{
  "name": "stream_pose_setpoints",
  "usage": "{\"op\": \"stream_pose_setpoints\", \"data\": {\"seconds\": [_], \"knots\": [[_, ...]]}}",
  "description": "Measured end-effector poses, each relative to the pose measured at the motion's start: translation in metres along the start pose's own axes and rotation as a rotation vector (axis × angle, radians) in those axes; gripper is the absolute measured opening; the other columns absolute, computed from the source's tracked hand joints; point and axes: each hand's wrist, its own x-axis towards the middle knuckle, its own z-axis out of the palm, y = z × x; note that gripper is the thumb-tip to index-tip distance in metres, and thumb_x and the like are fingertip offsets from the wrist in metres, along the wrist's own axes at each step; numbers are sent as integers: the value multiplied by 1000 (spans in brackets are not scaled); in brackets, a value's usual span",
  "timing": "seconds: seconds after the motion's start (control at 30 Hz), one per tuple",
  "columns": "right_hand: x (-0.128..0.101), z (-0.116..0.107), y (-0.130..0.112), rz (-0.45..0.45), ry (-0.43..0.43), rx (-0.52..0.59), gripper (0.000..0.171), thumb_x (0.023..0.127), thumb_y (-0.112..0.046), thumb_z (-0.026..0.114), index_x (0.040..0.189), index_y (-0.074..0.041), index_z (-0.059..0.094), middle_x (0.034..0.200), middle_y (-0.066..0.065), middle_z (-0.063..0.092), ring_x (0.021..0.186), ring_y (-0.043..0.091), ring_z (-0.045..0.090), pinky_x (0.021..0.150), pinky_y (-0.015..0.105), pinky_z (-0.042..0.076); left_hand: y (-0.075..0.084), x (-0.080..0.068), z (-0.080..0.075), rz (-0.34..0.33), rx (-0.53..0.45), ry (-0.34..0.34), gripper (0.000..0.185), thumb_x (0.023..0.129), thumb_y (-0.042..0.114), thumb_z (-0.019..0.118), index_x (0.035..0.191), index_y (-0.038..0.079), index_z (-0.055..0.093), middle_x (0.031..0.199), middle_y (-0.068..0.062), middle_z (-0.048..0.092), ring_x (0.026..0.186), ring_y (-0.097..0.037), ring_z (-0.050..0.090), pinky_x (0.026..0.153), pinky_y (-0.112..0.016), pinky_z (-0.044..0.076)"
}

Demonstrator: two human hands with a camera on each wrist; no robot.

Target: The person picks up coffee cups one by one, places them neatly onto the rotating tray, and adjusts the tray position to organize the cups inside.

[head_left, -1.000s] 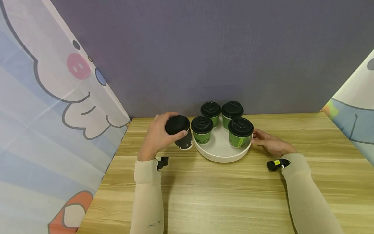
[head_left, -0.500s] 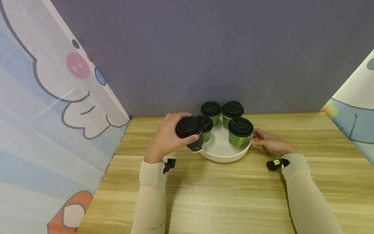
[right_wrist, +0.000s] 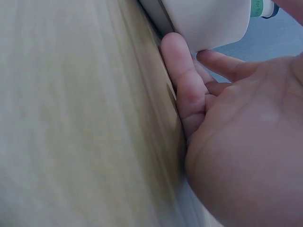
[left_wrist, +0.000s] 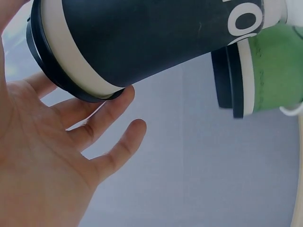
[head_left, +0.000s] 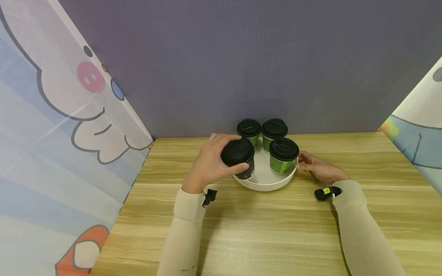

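From the head view we see the left hand (head_left: 210, 165) gripping a black cup (head_left: 239, 158); only the right wrist view shows the right hand's fingers (right_wrist: 187, 80) relaxed against the white tray (right_wrist: 208, 23).

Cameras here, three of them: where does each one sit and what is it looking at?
Head: looks down on the wooden table; both sleeved arms show.
Left wrist: looks along the left hand gripping the black cup.
Right wrist: looks past the right hand to the white tray.
Head and left wrist share the black cup.
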Motion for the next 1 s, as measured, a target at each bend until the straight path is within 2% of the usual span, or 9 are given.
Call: {"op": "stream_pose_setpoints", "data": {"seconds": [0.23, 0.57, 0.9, 1.0], "knots": [[0, 0, 2, -5, 6, -3, 74, 108, -24, 52, 162, -1, 7, 149, 21, 29, 124, 12, 40, 104, 26, 31, 5, 3, 15, 49, 46, -28, 74, 79, 62, 80, 140, 26, 59, 138, 6, 62, 115, -13, 51, 101, -39, 50], [2, 1, 2, -2, 11, -7, 74, 108, -24, 52, 163, -3, 6, 148, 20, 30, 124, 15, 40, 109, 38, 27, 6, 9, 35, 128, 131, -20, 77, 81, 63, 77, 143, 24, 55, 141, 2, 61, 120, -17, 54, 106, -39, 47], [0, 2, 0, -15, 1, 2, 75, 108, -24, 52, 162, 0, 5, 152, 24, 27, 124, 14, 39, 108, 35, 29, 9, 12, 51, 140, 225, -17, 76, 83, 63, 76, 144, 23, 54, 139, 2, 61, 123, -20, 53, 109, -46, 42], [0, 2, 0, -16, 5, 5, 74, 108, -24, 52, 162, 0, 7, 151, 22, 28, 123, 11, 40, 105, 29, 30, 10, 13, 55, 146, 243, -27, 75, 84, 62, 76, 143, 22, 55, 139, 2, 61, 123, -20, 53, 108, -47, 42]]}}
